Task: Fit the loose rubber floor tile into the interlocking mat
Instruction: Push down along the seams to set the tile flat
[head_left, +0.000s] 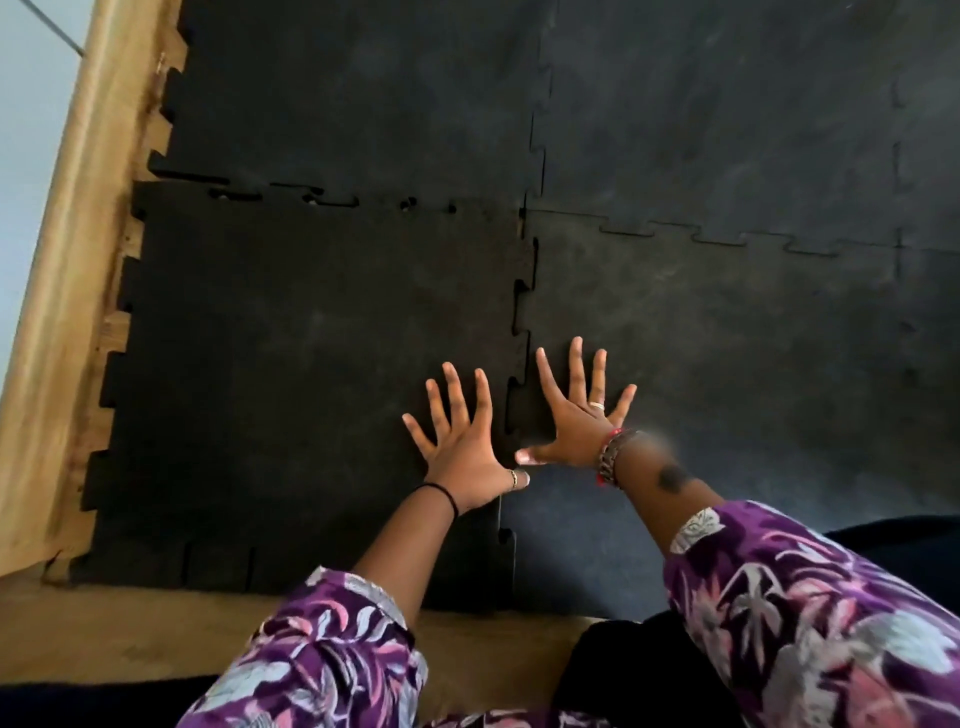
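Observation:
The loose black rubber tile (291, 364) lies at the near left of the interlocking mat (727, 130). Its far edge shows small gaps along the toothed seam, and its right edge is partly raised against the neighbouring tile (727, 338). My left hand (462, 441) rests flat on the loose tile near its right edge, fingers spread. Across the seam, my right hand (576, 415) presses flat on the neighbouring tile, its thumb reaching toward the joint. Neither hand holds anything.
A wooden floor strip (67, 312) runs along the mat's left side and continues in front of it (130, 623). A pale wall (26, 130) stands at the far left. My dark-clothed knee (613, 670) is at the mat's near edge.

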